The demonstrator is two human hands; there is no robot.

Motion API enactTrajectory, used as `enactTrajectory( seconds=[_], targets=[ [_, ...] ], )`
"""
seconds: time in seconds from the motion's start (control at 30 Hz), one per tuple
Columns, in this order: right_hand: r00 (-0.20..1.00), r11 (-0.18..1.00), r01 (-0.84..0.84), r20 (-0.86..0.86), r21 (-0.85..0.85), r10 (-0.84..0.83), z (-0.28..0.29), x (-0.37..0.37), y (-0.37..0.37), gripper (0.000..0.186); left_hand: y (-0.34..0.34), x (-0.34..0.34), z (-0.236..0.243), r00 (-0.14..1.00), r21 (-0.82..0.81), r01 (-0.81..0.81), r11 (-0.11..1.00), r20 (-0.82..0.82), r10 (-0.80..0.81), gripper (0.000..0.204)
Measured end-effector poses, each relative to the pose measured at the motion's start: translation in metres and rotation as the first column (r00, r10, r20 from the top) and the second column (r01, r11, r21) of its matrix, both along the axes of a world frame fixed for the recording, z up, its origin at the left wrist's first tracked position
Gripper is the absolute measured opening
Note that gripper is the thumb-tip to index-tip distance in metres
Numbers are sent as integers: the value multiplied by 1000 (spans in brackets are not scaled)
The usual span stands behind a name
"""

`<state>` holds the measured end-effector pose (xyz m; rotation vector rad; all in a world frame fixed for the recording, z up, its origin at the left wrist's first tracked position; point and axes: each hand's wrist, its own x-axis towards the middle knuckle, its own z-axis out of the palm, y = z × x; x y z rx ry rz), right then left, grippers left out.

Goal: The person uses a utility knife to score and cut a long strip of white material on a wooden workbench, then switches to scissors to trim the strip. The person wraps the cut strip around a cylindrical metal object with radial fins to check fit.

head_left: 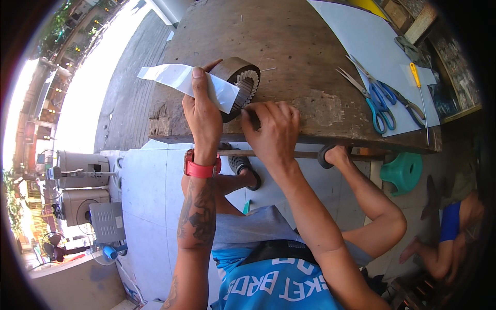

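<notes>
My left hand (203,116), with a red watch at the wrist, pinches a glossy whitish strip (170,77) under its thumb. The strip runs across the front of a motor stator (233,64), a dark round ring with pale slot liners showing along its toothed inner edge. A fingertip of that hand shows behind the strip, beside the stator's outer wall. My right hand (276,129) is at the stator's lower right edge with its fingers curled in; what they hold, if anything, is hidden. The stator rests near the front edge of a worn wooden table (289,46).
Blue-handled scissors (382,93), teal-handled scissors (380,113), pliers (411,107) and a yellow-handled screwdriver (415,75) lie on a white sheet (356,26) at right. A green stool (403,173) stands below. Another person's leg (439,256) shows at lower right. Appliances (82,168) stand left.
</notes>
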<state>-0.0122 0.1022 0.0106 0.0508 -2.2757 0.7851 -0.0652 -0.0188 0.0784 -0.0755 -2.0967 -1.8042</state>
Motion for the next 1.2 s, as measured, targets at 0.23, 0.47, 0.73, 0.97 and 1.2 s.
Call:
enactTrajectory(
  seconds=[0.23,0.47,0.73,0.97,1.2],
  targets=[
    [980,982,10,195,-187,27,16,-3,5,20,0,0,-1,999,45,30,999,-29,-29,64],
    [898,981,-10,431,-196,95,32,-14,13,30,-1,4,-5,999,88,31,996,-39,-28,62],
    [891,990,-14,448,-139,76,34,-18,12,34,-2,6,-9,996,176,73,982,-64,-63,62],
    [889,991,-61,444,-116,107,32,-21,18,35,2,6,2,999,70,41,997,-12,-41,63],
    [913,985,-75,387,-153,130,22,-9,20,33,-2,-2,-2,1000,-35,8,999,-17,-9,62]
  ],
)
